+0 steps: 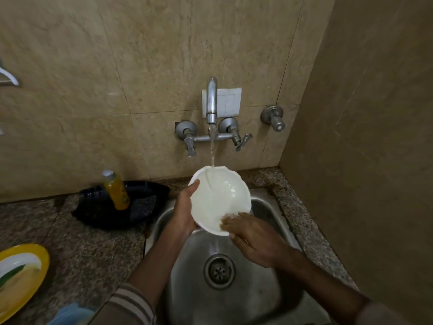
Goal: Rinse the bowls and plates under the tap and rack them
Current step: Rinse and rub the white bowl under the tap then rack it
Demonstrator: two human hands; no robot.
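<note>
**Rinse step in hand: bowl under running water**

White bowl (218, 200) is held tilted in the stream from the tap (211, 102), above the sink (269, 289). Left hand (185, 212) clamps its left rim. Right hand (253, 238) lays extended, blurred fingers on the near rim. Next move, as judged: drain, then rack it, though no rack is visible. Yellow plate (21, 275) waits near left.

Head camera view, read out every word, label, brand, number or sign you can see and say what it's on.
No text can be read here.
Yellow bottle: label print too blurred to read.
White wall plate behind the tap: blank.
Yellow-rimmed plate: green leaf pattern, no words.
White bowl: plain, no print.
</note>
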